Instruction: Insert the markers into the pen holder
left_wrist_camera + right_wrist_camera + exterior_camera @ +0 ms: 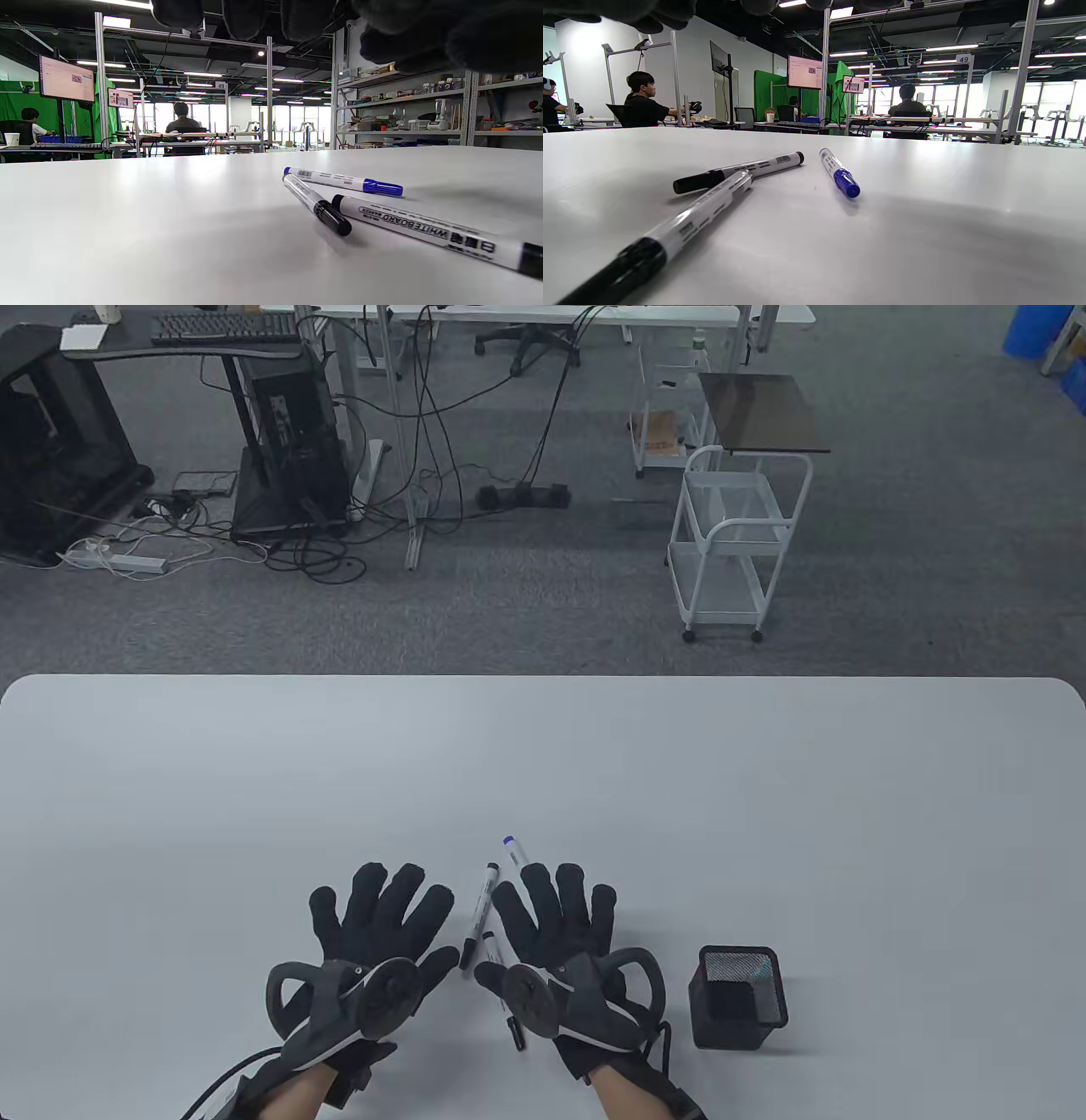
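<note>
Markers, three of them, lie on the white desk (764, 780) between the two gloved hands, none yet in the pen holder (736, 997), which stands apart to the right of the right hand (556, 937). The blue-capped marker (514, 851) lies farthest out, partly under the right hand's fingers (543, 891). One black-capped marker (479, 914) angles between the hands, and the nearer black-capped marker (502, 988) runs partly under the right thumb.

Both hands hover flat with fingers spread, the left hand (377, 937) included, and grip nothing.

Each marker is a slim, rigid plastic cylinder with a white printed barrel and a darker cap; it should be light, smooth and apt to roll on the glossy desk. A pinch at mid-barrel looks the safest hold.

The holder is a square cup of black wire mesh, open at the top, likely light enough to tip if knocked.
</note>
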{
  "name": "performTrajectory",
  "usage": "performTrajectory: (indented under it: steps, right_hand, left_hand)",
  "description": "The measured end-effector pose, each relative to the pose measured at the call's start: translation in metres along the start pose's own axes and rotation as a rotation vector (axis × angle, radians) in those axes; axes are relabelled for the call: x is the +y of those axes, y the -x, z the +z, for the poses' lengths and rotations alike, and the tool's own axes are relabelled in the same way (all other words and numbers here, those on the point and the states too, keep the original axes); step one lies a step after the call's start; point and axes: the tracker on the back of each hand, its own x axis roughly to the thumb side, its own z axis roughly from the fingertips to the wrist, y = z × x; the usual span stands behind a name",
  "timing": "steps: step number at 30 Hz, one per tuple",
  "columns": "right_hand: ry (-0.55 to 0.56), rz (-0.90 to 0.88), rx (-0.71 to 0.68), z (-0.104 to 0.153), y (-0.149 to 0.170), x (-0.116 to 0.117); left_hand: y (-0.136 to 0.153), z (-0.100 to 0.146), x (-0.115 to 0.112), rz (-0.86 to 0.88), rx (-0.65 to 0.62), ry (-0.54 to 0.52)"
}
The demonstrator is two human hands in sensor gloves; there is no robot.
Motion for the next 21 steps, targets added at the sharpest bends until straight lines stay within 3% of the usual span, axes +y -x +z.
performTrajectory:
  steps: [21]
  right_hand:
    - [0.033, -0.011, 0.002, 0.0022, -0.0020, -0.0087]
  left_hand:
    - [0.0024, -0.0001, 0.0013, 0.010, 0.005, -0.014]
